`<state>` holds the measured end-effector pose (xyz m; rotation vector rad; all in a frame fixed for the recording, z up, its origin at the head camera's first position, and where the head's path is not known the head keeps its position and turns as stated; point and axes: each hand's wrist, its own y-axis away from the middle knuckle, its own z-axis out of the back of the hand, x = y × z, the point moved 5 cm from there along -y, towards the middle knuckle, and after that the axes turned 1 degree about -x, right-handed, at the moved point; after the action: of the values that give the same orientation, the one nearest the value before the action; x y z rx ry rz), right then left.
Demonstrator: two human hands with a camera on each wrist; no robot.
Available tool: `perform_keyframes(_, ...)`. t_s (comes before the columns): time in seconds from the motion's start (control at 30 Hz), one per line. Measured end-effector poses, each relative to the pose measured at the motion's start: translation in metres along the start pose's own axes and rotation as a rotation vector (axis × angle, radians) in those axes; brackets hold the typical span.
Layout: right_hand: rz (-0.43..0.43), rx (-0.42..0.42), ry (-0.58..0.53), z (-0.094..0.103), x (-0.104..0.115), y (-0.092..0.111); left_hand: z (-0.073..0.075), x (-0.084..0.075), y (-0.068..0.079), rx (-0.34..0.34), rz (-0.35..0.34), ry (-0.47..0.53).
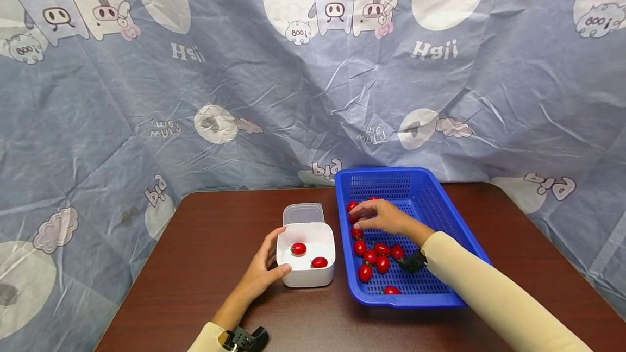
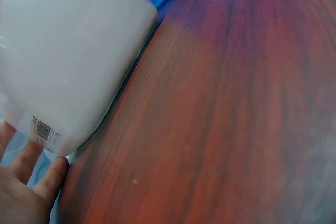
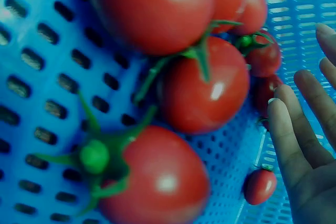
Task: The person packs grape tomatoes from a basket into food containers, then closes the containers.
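At lower right in the head view, the beige right sleeve (image 1: 494, 287) runs off the bottom edge and hides the near right corner of the blue basket (image 1: 413, 302). The left wrist view crops the white container (image 2: 73, 51) at upper left; its barcode label (image 2: 46, 131) is too small to read. In the right wrist view, the top cherry tomato (image 3: 157, 9) is cut off and blurred, the right hand (image 3: 315, 177) cropped at right.

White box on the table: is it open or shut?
Open: nothing covers the white box, and two red tomatoes show inside.
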<state>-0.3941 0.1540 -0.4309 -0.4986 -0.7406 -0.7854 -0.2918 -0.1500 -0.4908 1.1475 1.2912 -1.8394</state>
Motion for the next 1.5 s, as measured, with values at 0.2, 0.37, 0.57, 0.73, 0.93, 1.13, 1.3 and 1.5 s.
perform_keyframes(0.2,-0.022,0.03,0.006,-0.006,-0.002,0.001,0.0,-0.004,-0.001,0.0,0.015,-0.014)
perform_keyframes(0.37,-0.038,0.039,0.026,-0.008,-0.004,0.002,0.0,-0.001,0.0,-0.005,0.018,-0.022)
perform_keyframes(0.57,-0.074,0.051,0.074,-0.011,-0.01,0.004,0.001,0.001,0.001,-0.003,0.012,-0.048)
perform_keyframes(0.73,-0.089,0.05,0.07,-0.012,-0.011,0.005,0.001,0.001,0.001,-0.005,0.019,-0.045)
perform_keyframes(0.93,-0.095,0.046,0.084,-0.013,-0.012,0.005,0.0,0.0,0.001,-0.007,0.032,-0.039)
perform_keyframes(1.13,-0.101,0.055,0.105,-0.015,-0.014,0.006,0.0,0.001,0.002,-0.006,0.03,-0.041)
perform_keyframes(1.3,-0.098,0.054,0.104,-0.015,-0.014,0.005,-0.001,-0.002,0.002,-0.009,0.017,-0.032)
perform_keyframes(1.5,-0.101,0.045,0.103,-0.014,-0.013,0.005,0.0,0.0,0.001,-0.011,0.022,-0.042)
